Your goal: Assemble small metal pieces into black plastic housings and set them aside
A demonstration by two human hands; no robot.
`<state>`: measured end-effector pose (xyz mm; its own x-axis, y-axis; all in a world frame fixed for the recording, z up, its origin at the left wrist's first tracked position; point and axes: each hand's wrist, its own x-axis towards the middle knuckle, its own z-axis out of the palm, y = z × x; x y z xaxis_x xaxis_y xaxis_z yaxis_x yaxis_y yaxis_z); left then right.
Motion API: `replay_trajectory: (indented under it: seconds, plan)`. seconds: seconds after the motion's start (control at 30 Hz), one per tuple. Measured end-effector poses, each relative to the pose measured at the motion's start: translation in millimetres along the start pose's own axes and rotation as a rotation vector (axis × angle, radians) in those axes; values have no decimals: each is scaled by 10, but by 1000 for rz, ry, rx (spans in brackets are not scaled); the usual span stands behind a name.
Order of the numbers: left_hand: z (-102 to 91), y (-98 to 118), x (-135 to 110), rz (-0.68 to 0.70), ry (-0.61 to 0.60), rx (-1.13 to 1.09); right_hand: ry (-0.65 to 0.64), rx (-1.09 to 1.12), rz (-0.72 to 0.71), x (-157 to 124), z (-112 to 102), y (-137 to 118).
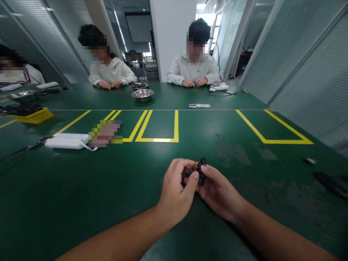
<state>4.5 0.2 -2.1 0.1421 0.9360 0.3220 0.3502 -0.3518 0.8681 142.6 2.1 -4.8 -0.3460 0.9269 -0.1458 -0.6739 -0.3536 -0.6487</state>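
Over the green tabletop, both hands pinch a black part, its long axis near-vertical in view.

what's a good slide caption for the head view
Both hands hold a small black part over a green table.

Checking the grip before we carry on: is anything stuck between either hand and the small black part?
Nothing visible stands in the way: the left hand and the right hand both touch the small black part directly, over the green table. Their grip hides some of it.
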Motion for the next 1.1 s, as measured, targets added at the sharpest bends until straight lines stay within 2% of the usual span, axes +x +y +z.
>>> replay_trajectory:
  seconds: [0.57, 1.1]
  plan:
    - [-7, 8, 17, 14, -19, 13, 6, 16, 13, 10, -6, 7]
    - [-2, -1, 1, 4, 16, -2, 0, -10, 36, -9, 16, 1]
